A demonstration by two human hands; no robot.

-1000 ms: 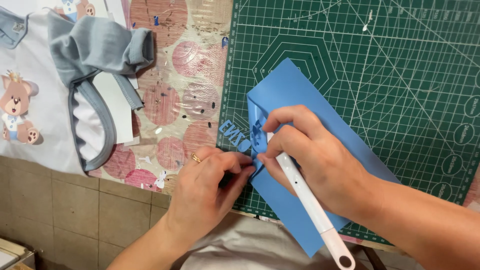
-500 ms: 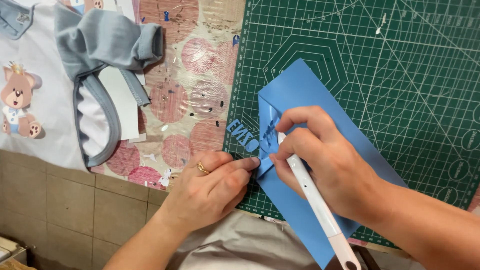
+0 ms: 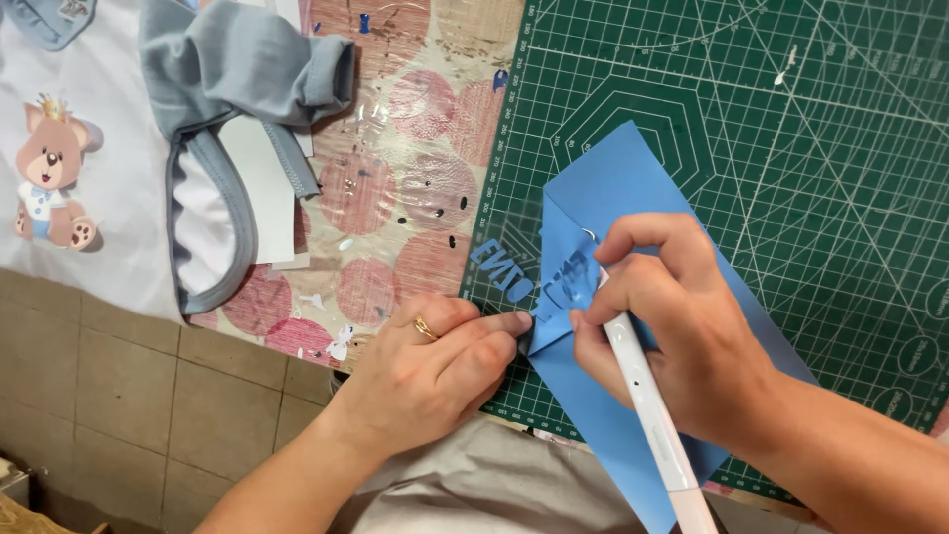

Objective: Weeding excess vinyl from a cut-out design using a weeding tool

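Note:
A blue vinyl sheet [image 3: 633,178] lies on a green cutting mat [image 3: 791,119]. Cut-out blue letters [image 3: 502,269] sit on the mat beside the sheet's left edge. My right hand [image 3: 682,326] grips a white pen-shaped weeding tool [image 3: 652,425], its metal tip against the peeled part of the sheet. My left hand [image 3: 435,371], with a gold ring, pinches the sheet's lower left corner with thumb and forefinger. The peeled flap is lifted between the two hands.
A white and grey baby garment with a teddy bear print [image 3: 59,168] lies at the left on a tablecloth with pink circles [image 3: 395,188]. A white card [image 3: 262,188] sticks out under its grey neckline. Tiled floor [image 3: 119,396] shows below the table edge.
The view has shifted slightly, so everything sits further right and lower. My hands stay on the blue sheet, the tool tip working a little higher along the peeled strip.

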